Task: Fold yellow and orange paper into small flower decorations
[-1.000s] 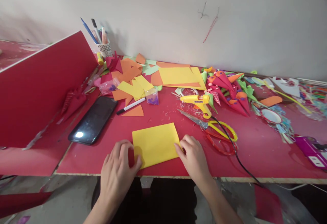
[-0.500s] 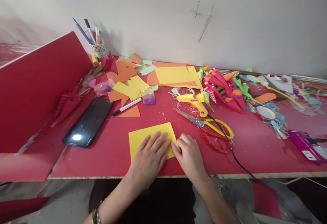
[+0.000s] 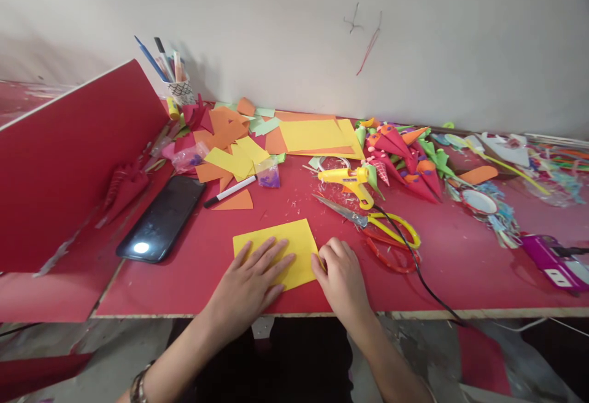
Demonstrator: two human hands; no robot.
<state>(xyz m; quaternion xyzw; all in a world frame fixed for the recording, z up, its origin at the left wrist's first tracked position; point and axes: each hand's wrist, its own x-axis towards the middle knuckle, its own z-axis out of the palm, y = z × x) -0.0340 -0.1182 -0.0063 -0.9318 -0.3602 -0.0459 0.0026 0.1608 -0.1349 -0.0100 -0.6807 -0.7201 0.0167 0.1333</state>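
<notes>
A yellow sheet (image 3: 299, 245), paper or thin foam, lies near the front edge of the red table. My left hand (image 3: 251, 274) rests flat on its left part with the fingers spread. At the sheet's right edge, my right hand (image 3: 341, 274) has its thumb and curled fingers pinched on the lower right corner, which is partly hidden. Scissors (image 3: 363, 222) with yellow and red handles lie just beyond my right hand. Behind them is a yellow hot glue gun (image 3: 347, 179), its black cord running over the scissors to the front edge.
A phone (image 3: 161, 219) and a marker (image 3: 230, 191) lie to the left. Behind are orange and yellow scraps (image 3: 230, 133), yellow sheets (image 3: 317, 136) and a pile of small cones (image 3: 400, 151). A red panel (image 3: 78, 170) leans at left; a purple device (image 3: 554, 262) sits at right.
My left hand has slid left across the yellow sheet, uncovering more of its middle. My right hand stays at the right edge, almost unmoved.
</notes>
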